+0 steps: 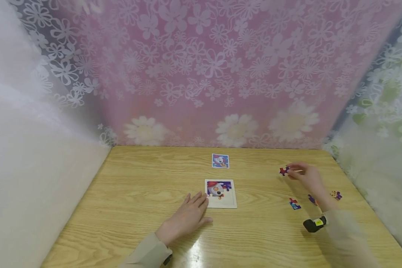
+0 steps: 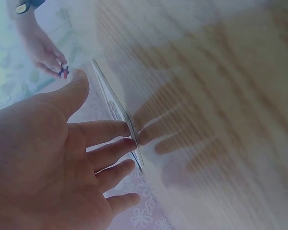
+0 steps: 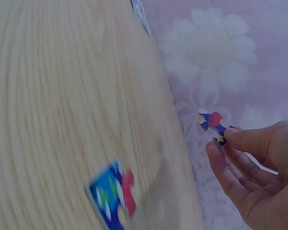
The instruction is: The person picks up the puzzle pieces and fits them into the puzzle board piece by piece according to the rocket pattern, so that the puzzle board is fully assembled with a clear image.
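Between thumb and fingertips my right hand (image 1: 307, 179) pinches a red and purple puzzle piece (image 1: 283, 171), held over the right side of the table. The right wrist view shows this puzzle piece (image 3: 214, 125) in the finger grip. My left hand (image 1: 190, 216) lies with extended fingers, their tips touching the left edge of the white puzzle tray (image 1: 226, 202). Joined pieces (image 1: 216, 188) fill the tray's upper and left part, showing a white-faced figure with red. Below the right hand lie a blue and red piece (image 1: 294, 204) and two other pieces, one partly hidden by the wrist.
A small picture card (image 1: 220, 161) of the same figure lies behind the tray. The wooden table (image 1: 147, 186) meets a pink flowered curtain (image 1: 201, 74) at the back, with pale curtains on both sides.
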Motion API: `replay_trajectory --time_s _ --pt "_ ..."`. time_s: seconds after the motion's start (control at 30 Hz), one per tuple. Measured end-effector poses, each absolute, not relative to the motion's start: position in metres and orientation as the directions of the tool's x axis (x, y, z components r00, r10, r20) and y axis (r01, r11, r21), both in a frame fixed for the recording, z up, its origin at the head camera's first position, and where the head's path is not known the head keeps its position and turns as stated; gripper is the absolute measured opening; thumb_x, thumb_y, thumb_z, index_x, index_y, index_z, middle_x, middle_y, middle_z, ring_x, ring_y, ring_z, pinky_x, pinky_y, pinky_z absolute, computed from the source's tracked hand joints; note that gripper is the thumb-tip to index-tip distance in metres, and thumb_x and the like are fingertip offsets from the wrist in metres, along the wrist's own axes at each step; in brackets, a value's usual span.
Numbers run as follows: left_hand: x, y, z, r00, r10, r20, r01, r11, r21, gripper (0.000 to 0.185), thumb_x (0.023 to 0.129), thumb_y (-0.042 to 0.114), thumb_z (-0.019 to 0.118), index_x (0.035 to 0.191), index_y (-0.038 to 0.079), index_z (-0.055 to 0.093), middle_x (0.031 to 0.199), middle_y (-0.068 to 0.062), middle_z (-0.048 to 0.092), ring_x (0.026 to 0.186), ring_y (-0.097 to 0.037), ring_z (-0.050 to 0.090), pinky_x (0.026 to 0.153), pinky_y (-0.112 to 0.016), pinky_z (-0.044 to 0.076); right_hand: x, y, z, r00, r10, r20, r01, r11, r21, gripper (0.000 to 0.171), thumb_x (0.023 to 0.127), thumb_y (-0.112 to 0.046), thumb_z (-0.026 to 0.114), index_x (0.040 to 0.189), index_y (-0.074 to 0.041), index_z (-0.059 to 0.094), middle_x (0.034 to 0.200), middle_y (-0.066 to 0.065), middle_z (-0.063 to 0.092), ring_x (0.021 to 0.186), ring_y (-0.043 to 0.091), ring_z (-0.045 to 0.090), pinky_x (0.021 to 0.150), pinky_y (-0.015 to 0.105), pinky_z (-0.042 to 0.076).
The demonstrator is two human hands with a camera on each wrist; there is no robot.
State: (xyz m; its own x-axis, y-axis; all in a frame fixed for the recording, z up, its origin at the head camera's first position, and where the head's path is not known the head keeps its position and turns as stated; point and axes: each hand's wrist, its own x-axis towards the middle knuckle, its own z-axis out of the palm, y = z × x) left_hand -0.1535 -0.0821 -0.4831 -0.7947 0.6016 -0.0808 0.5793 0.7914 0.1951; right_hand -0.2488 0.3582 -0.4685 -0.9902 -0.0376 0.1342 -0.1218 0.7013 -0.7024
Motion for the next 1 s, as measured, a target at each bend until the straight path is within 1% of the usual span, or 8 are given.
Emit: replay_trajectory --time_s 0.07,0.13,0.23,0.37,0.43,0.6,0.87,1.0 --pt "-0.154 -0.082 -0.484 -0.794 0.602 -0.079 0.581 0.791 0.189 0.07 0.103 0.05 0.049 0.152 0.0 0.043 0.161 -0.016 0.035 0.151 -0.033 0.028 0.122 -0.055 0.023 -0.249 0.347 -0.467 -0.992 -0.052 0.113 -0.119 0.666 -0.737 0.038 0.104 -0.019 0.059 0.134 0.005 0.059 0.121 0.03 0.065 0.092 0.027 0.075 0.084 0.047 0.06" --pt "-0.155 -0.082 -0.485 -0.794 0.603 -0.079 0.583 0.791 0.184 0.07 0.103 0.05 0.049 0.152 0.0 0.043 0.161 -0.016 0.035 0.151 -0.033 0.028 0.122 -0.055 0.023 -0.249 0.335 -0.466 -0.992 -0.066 0.107 -0.124 0.635 -0.762 0.039 0.104 -0.018 0.06 0.134 0.006 0.058 0.121 0.03 0.065 0.093 0.027 0.075 0.085 0.046 0.06" --pt "-0.155 -0.082 -0.486 -0.792 0.605 -0.079 0.586 0.79 0.18 0.07 0.103 0.051 0.048 0.152 0.001 0.043 0.161 -0.016 0.035 0.151 -0.033 0.029 0.122 -0.056 0.024 -0.249 0.32 -0.466 -0.987 -0.098 0.127 -0.16 0.595 -0.788 0.038 0.103 -0.016 0.062 0.134 0.006 0.059 0.119 0.029 0.065 0.092 0.026 0.075 0.084 0.044 0.06" --pt "-0.155 -0.082 -0.485 -0.792 0.606 -0.079 0.584 0.788 0.195 0.07 0.103 0.05 0.049 0.151 0.0 0.043 0.161 -0.016 0.035 0.151 -0.034 0.028 0.122 -0.056 0.023 -0.248 0.303 -0.468 -0.979 -0.132 0.157 -0.205 0.575 -0.792 0.035 0.101 -0.015 0.064 0.132 0.002 0.063 0.116 0.026 0.068 0.09 0.029 0.075 0.082 0.043 0.061" --pt "-0.155 -0.082 -0.484 -0.792 0.606 -0.079 0.582 0.787 0.204 0.07 0.103 0.049 0.05 0.151 -0.001 0.043 0.161 -0.016 0.036 0.151 -0.034 0.028 0.122 -0.056 0.023 -0.247 0.295 -0.47 -0.978 -0.139 0.154 -0.205 0.555 -0.806 0.034 0.101 -0.016 0.065 0.13 0.001 0.064 0.116 0.024 0.068 0.091 0.031 0.075 0.082 0.043 0.061" --pt "-0.155 -0.082 -0.484 -0.792 0.606 -0.074 0.582 0.785 0.212 0.069 0.103 0.048 0.051 0.151 -0.001 0.044 0.16 -0.016 0.036 0.151 -0.034 0.029 0.122 -0.056 0.023 -0.247 0.274 -0.474 -0.981 -0.144 0.131 -0.185 0.49 -0.852 0.033 0.1 -0.013 0.066 0.128 0.003 0.064 0.114 0.024 0.067 0.093 0.035 0.074 0.082 0.042 0.061" --pt "-0.155 -0.082 -0.485 -0.792 0.608 -0.059 0.588 0.785 0.198 0.069 0.103 0.049 0.051 0.15 -0.001 0.045 0.16 -0.017 0.037 0.15 -0.035 0.031 0.121 -0.057 0.024 -0.246 0.245 -0.478 -0.971 -0.168 0.17 -0.229 0.451 -0.863 0.027 0.096 -0.006 0.069 0.121 0.006 0.067 0.108 0.026 0.068 0.088 0.039 0.073 0.077 0.041 0.062" --pt "-0.155 -0.082 -0.483 -0.789 0.611 -0.063 0.589 0.783 0.2 0.069 0.103 0.048 0.051 0.15 -0.001 0.045 0.16 -0.017 0.037 0.15 -0.035 0.031 0.121 -0.057 0.024 -0.246 0.235 -0.481 -0.969 -0.176 0.172 -0.234 0.437 -0.869 0.025 0.095 -0.004 0.07 0.118 0.007 0.067 0.106 0.025 0.069 0.086 0.039 0.074 0.075 0.04 0.063"
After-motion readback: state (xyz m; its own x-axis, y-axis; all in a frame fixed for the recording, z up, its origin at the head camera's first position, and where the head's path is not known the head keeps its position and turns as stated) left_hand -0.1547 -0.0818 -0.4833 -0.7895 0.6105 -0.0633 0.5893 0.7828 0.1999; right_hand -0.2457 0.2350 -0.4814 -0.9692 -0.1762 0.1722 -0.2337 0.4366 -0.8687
